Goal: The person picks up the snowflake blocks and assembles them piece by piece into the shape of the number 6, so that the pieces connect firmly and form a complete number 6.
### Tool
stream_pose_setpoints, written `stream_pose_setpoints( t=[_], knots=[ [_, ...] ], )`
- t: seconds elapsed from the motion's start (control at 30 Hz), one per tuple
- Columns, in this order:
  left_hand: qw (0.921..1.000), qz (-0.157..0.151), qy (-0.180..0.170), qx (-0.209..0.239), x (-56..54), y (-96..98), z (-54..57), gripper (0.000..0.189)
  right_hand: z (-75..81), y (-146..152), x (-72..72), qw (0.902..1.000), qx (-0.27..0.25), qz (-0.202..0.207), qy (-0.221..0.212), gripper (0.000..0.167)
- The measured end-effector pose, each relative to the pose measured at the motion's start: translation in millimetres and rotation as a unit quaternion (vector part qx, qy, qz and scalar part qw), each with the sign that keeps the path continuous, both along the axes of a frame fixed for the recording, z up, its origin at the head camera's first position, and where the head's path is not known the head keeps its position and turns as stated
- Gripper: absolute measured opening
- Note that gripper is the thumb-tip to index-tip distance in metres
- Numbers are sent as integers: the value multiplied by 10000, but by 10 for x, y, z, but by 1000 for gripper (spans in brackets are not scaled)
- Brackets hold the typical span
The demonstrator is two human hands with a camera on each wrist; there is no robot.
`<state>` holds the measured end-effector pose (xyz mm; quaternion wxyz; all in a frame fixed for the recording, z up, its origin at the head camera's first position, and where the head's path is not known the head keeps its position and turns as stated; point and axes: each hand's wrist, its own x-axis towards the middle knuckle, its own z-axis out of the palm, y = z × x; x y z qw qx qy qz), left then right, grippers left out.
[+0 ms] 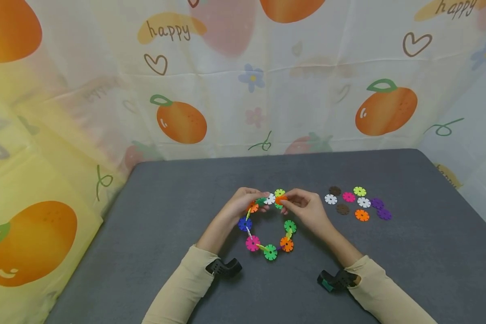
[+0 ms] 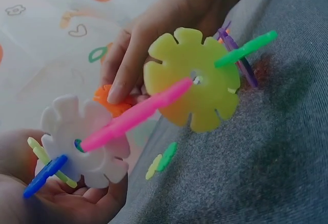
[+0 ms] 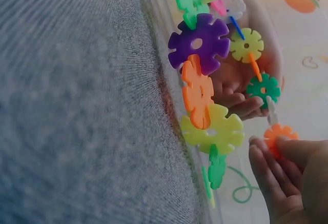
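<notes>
The right hand has thumb and fingers clamped on an orange disc that touches a white disc, the left hand pinches the green disc next along, and their chain of notched discs loops over the grey table, loose discs to its right.

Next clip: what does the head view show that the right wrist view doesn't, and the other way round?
Only the head view: a loose group at the right, with two brown notched discs, plus the beige sleeves.

Only the right wrist view: the broad face and centre hole of the chain's purple disc.

Both: the left hand on the chain of notched discs, and the right hand pinching an orange disc.
</notes>
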<state>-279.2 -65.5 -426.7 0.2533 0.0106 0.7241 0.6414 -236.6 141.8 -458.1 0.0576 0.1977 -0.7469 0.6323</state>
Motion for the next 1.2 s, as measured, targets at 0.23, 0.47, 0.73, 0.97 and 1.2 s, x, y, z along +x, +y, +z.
stream_pose_setpoints(
  t=[0.23, 0.47, 0.73, 0.97, 1.2],
  knots=[
    [9995, -23, 267, -192, 42, 28, -25, 29, 12, -46, 31, 9908, 795, -334, 1046, 7],
    [9990, -27, 426, -134, 37, 61, -107, 31, 53, -108, 74, 9652, 1546, -831, 1937, 12],
    [9989, 336, 311, 31, 13, 20, -143, 34, 88, -56, 27, 9879, 1255, -663, 631, 15],
    [9992, 327, 232, 24, 0, 19, -218, 36, 87, -26, 40, 9973, 561, -328, 351, 5],
    [9998, 97, 56, 164, -52, -36, -223, 34, 65, -4, -28, 9805, 1865, -588, -220, 20]
  ],
)
